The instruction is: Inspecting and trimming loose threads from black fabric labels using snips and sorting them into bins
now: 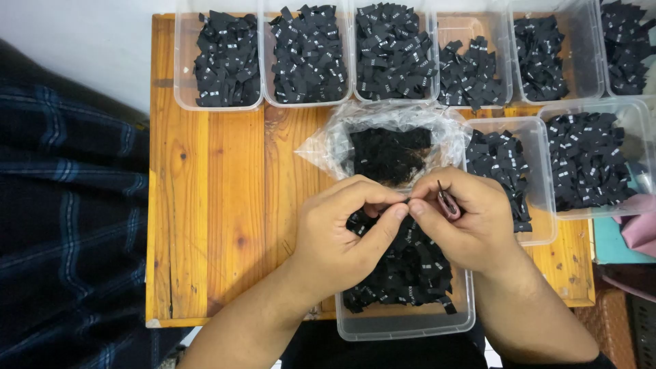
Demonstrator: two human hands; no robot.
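My left hand [345,229] and my right hand [465,215] meet over a clear plastic tub [403,326] of small black fabric labels [406,273] at the table's near edge. Thumbs and forefingers of both hands pinch one small black label [408,200] between them. My right hand also grips a small dark tool [447,202], like snips, in its palm. Just beyond the hands lies an open clear plastic bag [328,147] holding a heap of black material [389,154].
Several clear tubs of black labels line the far edge of the wooden table [219,205], such as one at the left [219,61] and two more at the right [509,178]. Dark plaid cloth [68,205] lies left; pink fabric [639,229] right.
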